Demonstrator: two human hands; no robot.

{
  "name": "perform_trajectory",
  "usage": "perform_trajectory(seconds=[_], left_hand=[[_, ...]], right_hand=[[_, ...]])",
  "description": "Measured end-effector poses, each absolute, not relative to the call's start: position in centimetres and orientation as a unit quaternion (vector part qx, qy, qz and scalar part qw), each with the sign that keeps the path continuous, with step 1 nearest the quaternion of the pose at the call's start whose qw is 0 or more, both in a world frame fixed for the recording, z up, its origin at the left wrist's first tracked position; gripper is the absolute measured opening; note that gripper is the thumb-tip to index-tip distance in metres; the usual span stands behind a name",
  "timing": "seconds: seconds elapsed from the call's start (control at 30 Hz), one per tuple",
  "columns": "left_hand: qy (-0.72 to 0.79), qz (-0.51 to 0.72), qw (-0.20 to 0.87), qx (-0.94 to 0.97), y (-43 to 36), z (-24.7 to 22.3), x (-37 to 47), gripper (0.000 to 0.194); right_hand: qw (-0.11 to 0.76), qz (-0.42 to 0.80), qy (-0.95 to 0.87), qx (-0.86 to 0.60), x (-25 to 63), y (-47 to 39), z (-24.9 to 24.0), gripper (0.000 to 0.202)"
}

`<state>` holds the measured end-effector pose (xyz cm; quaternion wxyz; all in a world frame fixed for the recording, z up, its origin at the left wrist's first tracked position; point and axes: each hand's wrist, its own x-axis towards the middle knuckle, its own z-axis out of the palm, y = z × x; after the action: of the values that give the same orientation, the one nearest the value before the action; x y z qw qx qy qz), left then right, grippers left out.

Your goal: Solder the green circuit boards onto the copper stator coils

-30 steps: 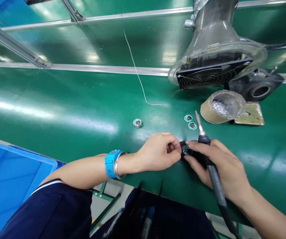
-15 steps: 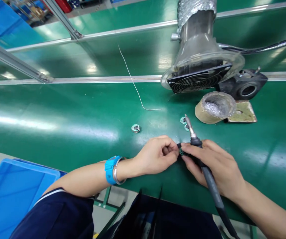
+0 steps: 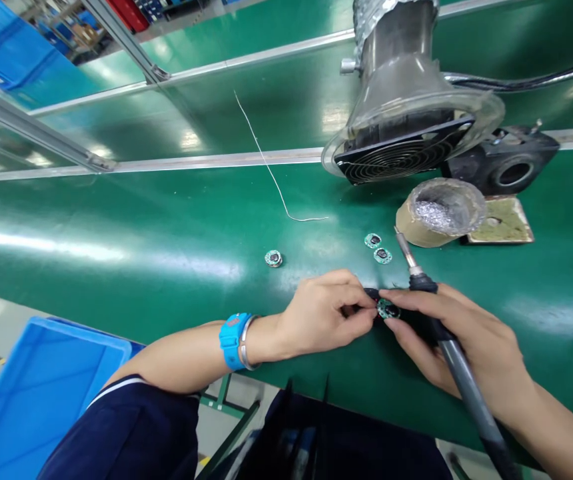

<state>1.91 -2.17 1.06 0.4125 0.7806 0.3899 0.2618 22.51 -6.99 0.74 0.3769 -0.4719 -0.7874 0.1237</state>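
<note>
My right hand (image 3: 471, 333) has a soldering iron (image 3: 461, 360) lying across it, tip up and pointing away from me. The thumb and index finger of that hand also rest at the edges of a small round green circuit board (image 3: 388, 309) with a black centre. My left hand (image 3: 334, 310) is closed in a pinch at the board's left side, by a small black part (image 3: 371, 293). A hint of red shows there; the fingers hide exactly what they grip. Just beyond, two similar round boards (image 3: 382, 256) lie on the green bench (image 3: 191, 220).
A tub of silvery solder bits (image 3: 416, 230) stands at the right, beside a sponge tray (image 3: 504, 223) and a black iron holder (image 3: 511, 167). Above hangs a fume extractor (image 3: 401, 157). Solder wire (image 3: 271, 177) and a small stack of round boards (image 3: 273, 259) lie further left.
Both hands have shifted slightly right, and my right fingers have parted, showing more of the round board. The iron's tip has swung right, away from the two loose boards toward the tub.
</note>
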Motion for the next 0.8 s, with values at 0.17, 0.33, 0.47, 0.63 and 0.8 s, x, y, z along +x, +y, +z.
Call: perform_trajectory(seconds=[0.17,0.33,0.47,0.63,0.8], left_hand=[[0.396,0.230,0.503,0.733,-1.6,1.4,1.1,0.011],[0.317,0.256,0.474,0.781,-0.9,0.9,-0.1,0.012],[0.233,0.275,0.370,0.856,-0.9,0.1,-0.3,0.015],[0.240,0.243,0.247,0.907,-1.5,0.1,-0.1,0.016],[0.245,0.216,0.143,0.934,-1.5,0.1,0.8,0.022]], right_hand=[[0.377,0.117,-0.793,-0.465,21.8,-6.9,0.7,0.033],[0.362,0.099,-0.809,-0.452,21.4,-6.6,0.5,0.037],[0.355,0.094,-0.815,-0.448,21.4,-6.5,0.6,0.036],[0.343,0.110,-0.822,-0.442,21.9,-6.4,0.3,0.030],[0.346,0.118,-0.825,-0.431,22.7,-6.4,-0.2,0.037]])
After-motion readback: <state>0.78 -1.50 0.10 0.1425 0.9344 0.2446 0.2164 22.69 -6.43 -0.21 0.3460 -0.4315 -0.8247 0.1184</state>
